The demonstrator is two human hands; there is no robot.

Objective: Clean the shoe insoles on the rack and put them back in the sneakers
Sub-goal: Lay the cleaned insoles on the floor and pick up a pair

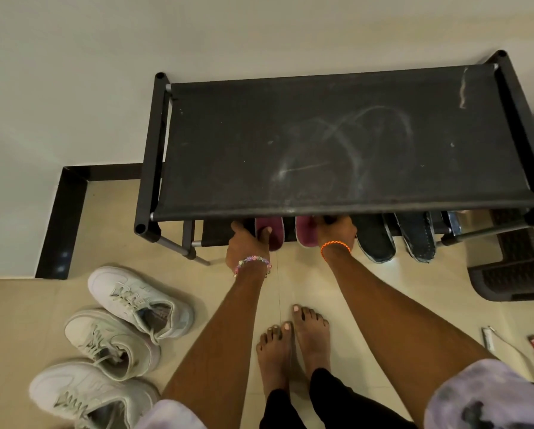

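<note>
Head view: left hand (247,243) pinching maroon insole (270,235), right hand (335,232) grip seemingly round another (306,233), fingertips shelf-hidden.

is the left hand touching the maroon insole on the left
Touching. The head view shows the left hand with its thumb lying across the left maroon insole at the rack shelf's front edge.

Matt black cloth rack top (337,144), dust-smeared; glossy floor tiles (383,286)
</note>
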